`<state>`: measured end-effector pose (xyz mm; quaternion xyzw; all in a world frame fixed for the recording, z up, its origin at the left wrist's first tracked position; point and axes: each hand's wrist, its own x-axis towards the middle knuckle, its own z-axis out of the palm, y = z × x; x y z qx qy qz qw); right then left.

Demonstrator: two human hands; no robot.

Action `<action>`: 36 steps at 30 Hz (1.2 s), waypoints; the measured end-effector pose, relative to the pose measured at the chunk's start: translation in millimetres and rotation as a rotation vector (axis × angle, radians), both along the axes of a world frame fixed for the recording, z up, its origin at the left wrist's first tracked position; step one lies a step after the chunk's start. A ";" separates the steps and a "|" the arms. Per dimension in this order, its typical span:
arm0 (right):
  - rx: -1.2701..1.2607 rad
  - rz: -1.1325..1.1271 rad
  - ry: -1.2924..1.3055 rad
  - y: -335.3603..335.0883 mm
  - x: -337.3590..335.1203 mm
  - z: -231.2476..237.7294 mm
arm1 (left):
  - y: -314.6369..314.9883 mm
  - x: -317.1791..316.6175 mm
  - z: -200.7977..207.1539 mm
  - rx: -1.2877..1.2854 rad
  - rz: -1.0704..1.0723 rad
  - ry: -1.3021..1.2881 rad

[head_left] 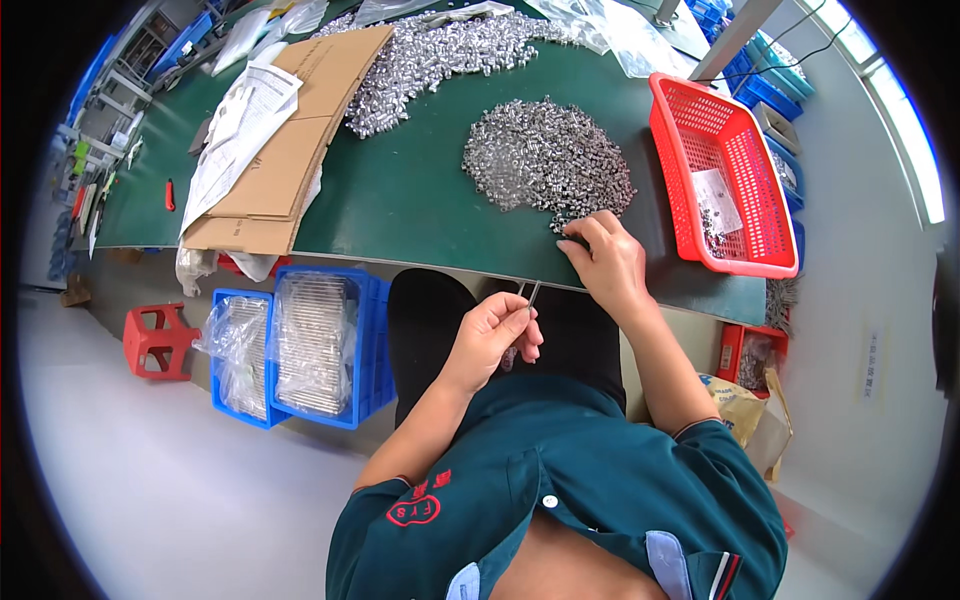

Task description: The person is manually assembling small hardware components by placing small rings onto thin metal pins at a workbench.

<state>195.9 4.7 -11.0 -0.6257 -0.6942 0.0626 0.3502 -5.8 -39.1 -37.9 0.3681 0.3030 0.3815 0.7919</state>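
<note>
The metal-parts pile (pixel 560 155), right of centre, lay just above the nearer right hand (pixel 612 265), grip unclear; the left hand (pixel 490 338) pinched metal prongs (pixel 533 295).

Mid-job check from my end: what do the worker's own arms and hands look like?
The left hand and right hand are bare, with no gloves, rings or watch visible. Both forearms are uncovered below short, dark teal-green sleeves. No cables or markings show on the arms.
</note>
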 end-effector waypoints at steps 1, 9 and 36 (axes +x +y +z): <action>0.000 0.001 -0.001 0.8 -0.3 0.3 | -0.2 -0.3 -1.2 -0.001 0.001 0.000; -0.034 0.102 -0.016 0.4 3.3 5.3 | 3.5 -0.4 -5.4 0.012 0.021 0.012; -0.445 0.394 0.551 -30.8 6.0 26.4 | 5.9 3.5 7.5 0.268 0.034 0.420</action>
